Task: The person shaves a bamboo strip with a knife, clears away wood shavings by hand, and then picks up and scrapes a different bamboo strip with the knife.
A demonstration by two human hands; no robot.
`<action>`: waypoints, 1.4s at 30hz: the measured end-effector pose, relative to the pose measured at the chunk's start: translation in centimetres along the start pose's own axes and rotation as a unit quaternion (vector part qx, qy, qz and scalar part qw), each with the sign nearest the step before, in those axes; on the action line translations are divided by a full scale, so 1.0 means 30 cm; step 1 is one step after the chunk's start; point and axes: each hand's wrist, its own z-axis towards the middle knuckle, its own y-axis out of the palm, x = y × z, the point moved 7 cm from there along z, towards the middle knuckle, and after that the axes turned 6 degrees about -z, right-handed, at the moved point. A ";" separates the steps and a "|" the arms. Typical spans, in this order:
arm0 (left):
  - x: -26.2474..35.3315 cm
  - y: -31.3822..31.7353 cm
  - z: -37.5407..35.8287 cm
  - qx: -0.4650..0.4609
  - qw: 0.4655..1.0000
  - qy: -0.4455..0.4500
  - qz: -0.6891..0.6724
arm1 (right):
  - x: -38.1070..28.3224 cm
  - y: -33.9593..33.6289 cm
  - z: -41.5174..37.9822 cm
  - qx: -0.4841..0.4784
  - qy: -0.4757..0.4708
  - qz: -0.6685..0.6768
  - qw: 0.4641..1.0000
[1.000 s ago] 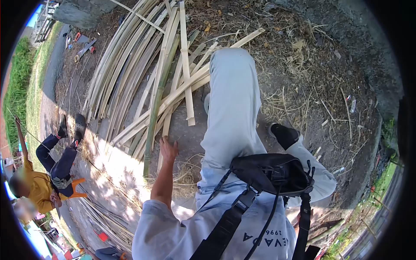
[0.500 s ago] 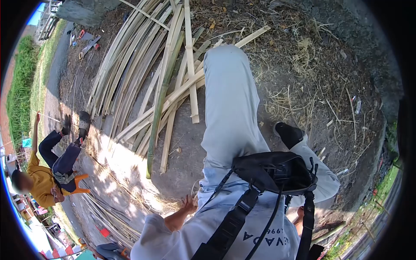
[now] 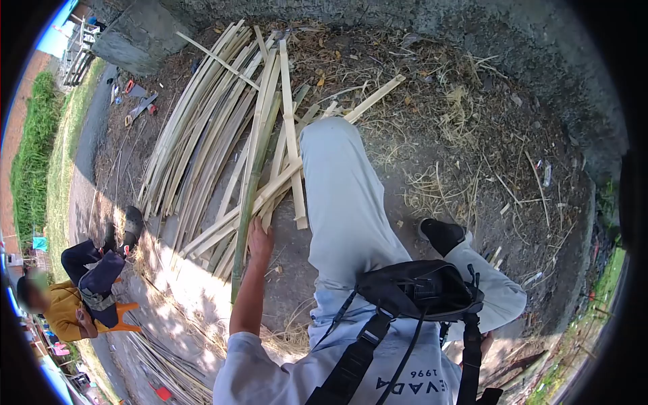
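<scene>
My left hand is stretched forward to the near end of a pile of split bamboo strips. Its fingers are extended and touch the strips beside a long green-edged bamboo strip; I see no strip lifted. Several pale strips cross one another just past the fingertips. Low at the right, my right hand shows only in part beside my leg, behind a black strap, with its fingers hidden. An open black bag hangs at my front.
A person in a yellow top sits on an orange stool at left. Handsaws lie on the ground at upper left. Bamboo shavings litter the ground at right. A concrete wall runs along the far side.
My left hand has moved from beside my body forward to the bamboo strips. The view has tilted up, showing more of the wall. The seated person's raised arm has come down.
</scene>
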 end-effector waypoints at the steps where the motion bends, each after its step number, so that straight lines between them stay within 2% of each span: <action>1: 0.011 0.013 0.029 -0.004 0.998 -0.012 0.065 | 0.016 -0.003 -0.010 -0.011 0.007 -0.006 1.000; 3: 0.032 0.040 0.070 -0.012 0.980 -0.034 0.195 | 0.039 -0.067 -0.041 0.121 -0.009 0.041 0.992; 5: 0.010 0.095 0.068 0.027 0.962 -0.027 0.272 | 0.055 -0.131 -0.089 0.251 -0.024 0.086 0.964; 6: -0.009 0.120 0.052 0.046 0.949 -0.024 0.310 | 0.061 -0.168 -0.088 0.233 -0.035 0.098 0.967; 9: -0.100 0.184 0.023 -0.041 0.983 -0.091 0.152 | 0.082 -0.175 -0.135 0.221 -0.041 0.079 0.971; 10: -0.116 0.197 0.003 -0.026 0.976 -0.049 0.209 | 0.096 -0.174 -0.142 0.160 -0.019 0.066 0.985; 12: -0.130 0.199 -0.041 0.013 0.965 -0.050 0.257 | 0.081 -0.147 -0.189 0.097 -0.172 -0.063 0.978; 15: -0.077 0.165 -0.052 0.049 0.955 -0.054 0.287 | 0.084 -0.159 -0.203 0.027 -0.113 -0.052 0.992; 16: -0.063 0.163 -0.047 0.056 0.954 -0.057 0.288 | 0.067 -0.041 -0.291 0.043 -0.170 -0.092 0.980; 19: -0.074 0.172 0.017 0.053 0.956 -0.123 0.259 | 0.028 0.050 -0.359 0.075 -0.301 -0.223 0.924; 20: -0.071 0.168 0.039 0.046 0.956 -0.132 0.259 | 0.027 0.069 -0.337 0.105 -0.200 -0.106 0.968; 21: -0.072 0.159 0.058 0.039 0.954 -0.141 0.261 | 0.053 0.066 -0.321 0.133 -0.093 0.013 0.987; 22: -0.076 0.147 0.072 0.033 0.953 -0.149 0.262 | 0.044 0.041 -0.286 0.112 -0.111 -0.040 0.987; 25: -0.084 0.133 0.076 0.085 0.959 -0.083 0.259 | 0.044 0.029 -0.240 0.208 -0.068 -0.006 0.976; 28: -0.090 0.122 0.069 0.062 0.963 -0.074 0.253 | 0.046 -0.076 -0.136 0.247 -0.069 0.014 0.967; 31: -0.102 0.075 0.067 0.050 0.963 -0.069 0.255 | 0.055 -0.156 -0.084 0.222 -0.042 0.035 0.973; 32: -0.100 0.038 0.059 0.106 0.976 -0.053 0.183 | 0.057 -0.176 -0.078 0.204 -0.029 0.038 0.978; 34: -0.129 -0.015 0.078 0.041 0.983 -0.076 0.160 | 0.057 -0.146 -0.112 0.166 0.000 0.046 0.985; 35: -0.138 -0.055 0.090 0.008 0.985 -0.087 0.148 | 0.020 -0.127 -0.151 0.152 -0.128 -0.092 0.976; 36: -0.159 -0.083 0.105 -0.033 0.989 -0.107 0.093 | 0.020 -0.078 -0.190 0.132 -0.176 -0.122 0.968; 37: -0.163 -0.125 0.115 -0.022 0.992 -0.085 0.096 | 0.024 -0.053 -0.221 0.110 -0.194 -0.123 0.967; 39: -0.152 -0.201 0.128 0.000 0.994 -0.038 0.102 | 0.067 -0.006 -0.265 0.065 -0.156 -0.055 0.984; 40: -0.137 -0.260 0.132 0.052 0.996 -0.028 0.074 | 0.088 0.019 -0.285 0.041 -0.134 -0.017 0.990; 42: -0.155 -0.313 0.148 0.017 0.996 -0.083 0.030 | 0.113 0.070 -0.292 -0.009 -0.105 0.034 0.994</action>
